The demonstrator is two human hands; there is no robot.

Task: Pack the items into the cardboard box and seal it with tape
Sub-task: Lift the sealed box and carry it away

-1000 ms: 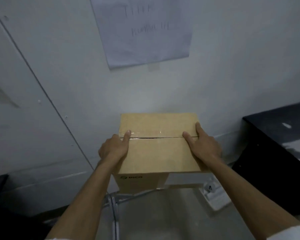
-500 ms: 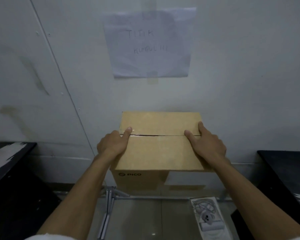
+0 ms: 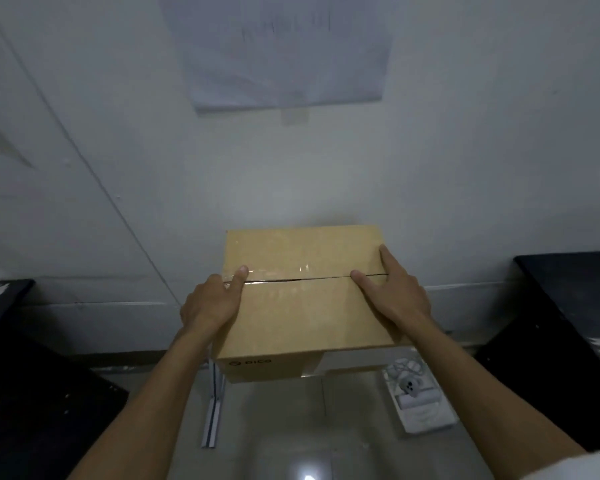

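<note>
A closed brown cardboard box [image 3: 302,310] with a small printed logo on its near side is held up in front of me, above the floor. Clear tape [image 3: 291,271] shines along the seam between its two top flaps. My left hand [image 3: 212,304] grips the box's left edge, thumb on the seam. My right hand [image 3: 392,292] lies on the top right, thumb and fingers spread across the seam. The box's contents are hidden.
A white wall with a taped paper sheet [image 3: 284,50] is straight ahead. Black tables stand at the left [image 3: 25,386] and right [image 3: 568,317]. On the tiled floor lie a white tray with a cable and small device [image 3: 416,396] and a metal strip [image 3: 213,407].
The view has swung and dropped slightly; the paper sheet sits higher and is blurred. The box and both hands keep the same hold on it.
</note>
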